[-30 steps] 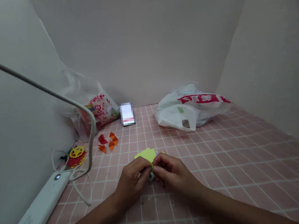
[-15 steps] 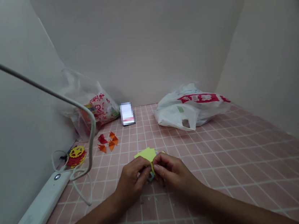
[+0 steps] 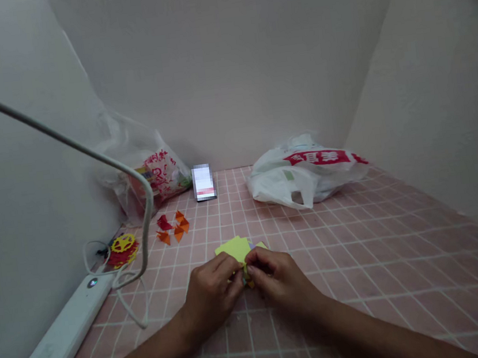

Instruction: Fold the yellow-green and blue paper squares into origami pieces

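Between my fingertips is a small piece of yellow paper (image 3: 244, 266), mostly covered by the fingers. My left hand (image 3: 214, 283) pinches its left side, and my right hand (image 3: 277, 276) pinches the right side, the two hands almost touching. Just beyond them lie yellow paper sheets (image 3: 235, 248), with a bit of lilac paper (image 3: 252, 246) showing at their right edge. Farther left, several folded orange paper pieces (image 3: 178, 231) and a dark red folded piece (image 3: 163, 222) rest on the pink tiled surface (image 3: 260, 350).
A white power strip (image 3: 65, 328) lies along the left wall, near red and yellow cut-outs (image 3: 123, 248). A grey cable (image 3: 87, 151) arches across the left. A bright-screened phone (image 3: 203, 182) stands at the back between a clear plastic bag (image 3: 159, 171) and a white plastic bag (image 3: 303, 171).
The fingers have shifted slightly around the small yellow piece, which now shows less between them. More of the lilac paper shows behind my right hand. Everything else stays put.
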Available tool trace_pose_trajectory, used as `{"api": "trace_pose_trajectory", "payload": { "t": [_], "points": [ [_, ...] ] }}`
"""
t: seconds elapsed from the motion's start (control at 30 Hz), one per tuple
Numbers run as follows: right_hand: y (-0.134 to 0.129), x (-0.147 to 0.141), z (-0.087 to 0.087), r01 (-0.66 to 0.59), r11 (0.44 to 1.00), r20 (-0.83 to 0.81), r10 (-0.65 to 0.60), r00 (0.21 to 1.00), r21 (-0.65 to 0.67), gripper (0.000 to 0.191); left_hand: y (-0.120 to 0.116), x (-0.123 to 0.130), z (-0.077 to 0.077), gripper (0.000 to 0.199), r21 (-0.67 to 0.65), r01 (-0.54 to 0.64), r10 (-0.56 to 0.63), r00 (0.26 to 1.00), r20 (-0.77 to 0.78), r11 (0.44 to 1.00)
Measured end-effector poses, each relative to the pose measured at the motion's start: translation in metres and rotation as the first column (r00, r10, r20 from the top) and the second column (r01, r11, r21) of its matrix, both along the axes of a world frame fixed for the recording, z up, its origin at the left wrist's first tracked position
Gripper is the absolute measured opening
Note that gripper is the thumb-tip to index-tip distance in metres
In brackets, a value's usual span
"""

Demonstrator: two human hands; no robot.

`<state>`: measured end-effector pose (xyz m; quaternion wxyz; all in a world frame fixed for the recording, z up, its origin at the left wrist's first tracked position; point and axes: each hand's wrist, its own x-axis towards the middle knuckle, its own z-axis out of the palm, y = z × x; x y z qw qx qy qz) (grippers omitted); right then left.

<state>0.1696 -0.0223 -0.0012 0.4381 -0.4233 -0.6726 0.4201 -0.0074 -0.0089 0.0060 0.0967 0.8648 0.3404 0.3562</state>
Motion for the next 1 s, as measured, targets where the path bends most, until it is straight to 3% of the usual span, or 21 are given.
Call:
{"api": "trace_pose_trajectory", "payload": {
  "t": [0.13, 0.2, 0.27, 0.33, 0.43, 0.5, 0.8, 0.9, 1.0],
  "points": [
    [-0.003, 0.000, 0.004, 0.035, 0.988, 0.096, -0.049, 0.994, 0.149, 0.014, -0.002, 0.001, 0.000, 0.016, 0.016, -0.022, 0.022, 1.000, -0.019, 1.000],
    [-0.005, -0.001, 0.005, 0.080, 0.985, 0.093, -0.094, 0.991, 0.150, 0.013, -0.003, 0.002, 0.000, 0.016, -0.007, -0.032, 0.032, 0.999, 0.008, 0.999],
    [-0.005, -0.002, 0.005, 0.132, 0.990, 0.024, -0.133, 0.991, 0.058, 0.011, -0.003, 0.002, 0.000, 0.014, -0.051, -0.041, 0.044, 0.997, 0.056, 0.998],
    [-0.003, -0.004, 0.005, 0.149, 0.982, -0.110, -0.162, 0.981, -0.114, 0.012, -0.003, 0.001, -0.001, 0.013, -0.107, -0.052, 0.064, 0.991, 0.116, 0.993],
    [0.003, -0.006, 0.004, 0.084, 0.933, -0.323, -0.204, 0.924, -0.350, 0.016, -0.002, 0.000, 0.000, 0.012, -0.144, -0.049, 0.076, 0.979, 0.191, 0.988],
    [0.005, -0.006, 0.003, 0.052, 0.904, -0.382, -0.231, 0.895, -0.425, 0.016, -0.001, 0.000, 0.001, 0.012, -0.109, -0.030, 0.052, 0.977, 0.205, 0.994],
    [0.003, -0.007, 0.002, 0.050, 0.936, -0.358, -0.182, 0.916, -0.349, 0.019, 0.001, 0.000, -0.001, 0.011, 0.084, 0.026, -0.025, 1.000, -0.016, 0.996],
    [0.004, -0.006, 0.000, 0.052, 0.918, -0.357, -0.204, 0.912, -0.393, 0.022, 0.000, 0.000, -0.001, 0.012, 0.082, 0.039, -0.041, 0.999, 0.032, 0.996],
    [0.006, -0.005, 0.000, 0.007, 0.883, -0.361, -0.199, 0.911, -0.470, 0.028, 0.001, 0.000, 0.000, 0.012, -0.036, 0.007, -0.001, 0.986, 0.164, 0.999]
  ]
}}
